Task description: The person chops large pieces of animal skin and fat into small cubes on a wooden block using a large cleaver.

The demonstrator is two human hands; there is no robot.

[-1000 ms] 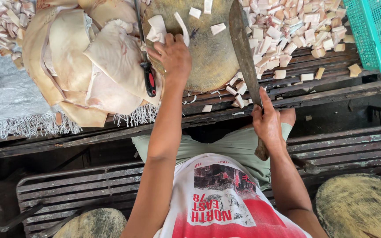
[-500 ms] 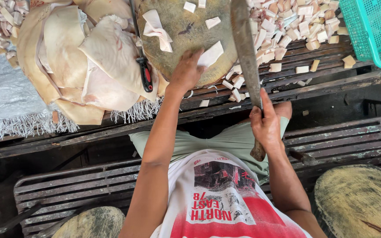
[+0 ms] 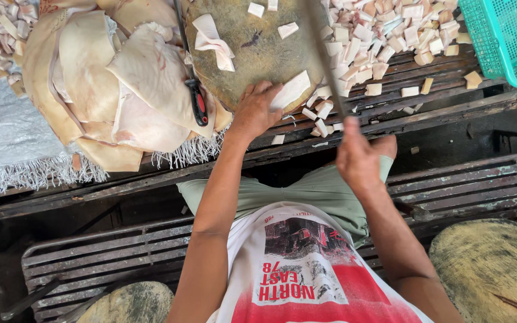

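My left hand [image 3: 257, 107] rests on the near edge of a round wooden chopping block [image 3: 252, 57], fingers pinching a flat white slab [image 3: 292, 90]. My right hand [image 3: 360, 158] grips the handle of a long cleaver [image 3: 325, 57]. Its blade is seen edge-on and blurred, reaching over the block just right of the slab. A crumpled white strip [image 3: 213, 39] and a few small cut squares lie farther back on the block.
A stack of large pale sheets [image 3: 109, 84] lies left of the block, with a red-handled knife [image 3: 197, 103] on it. Several cut white cubes [image 3: 384, 33] are heaped at right beside a teal basket [image 3: 510, 36]. Slatted wooden benches [image 3: 450, 107] carry it all. Another round block [image 3: 492, 269] sits lower right.
My left hand has drawn back to the block's near edge, pulling a white slab with it. The cleaver has turned from flat-on to edge-on and shifted closer to the slab.
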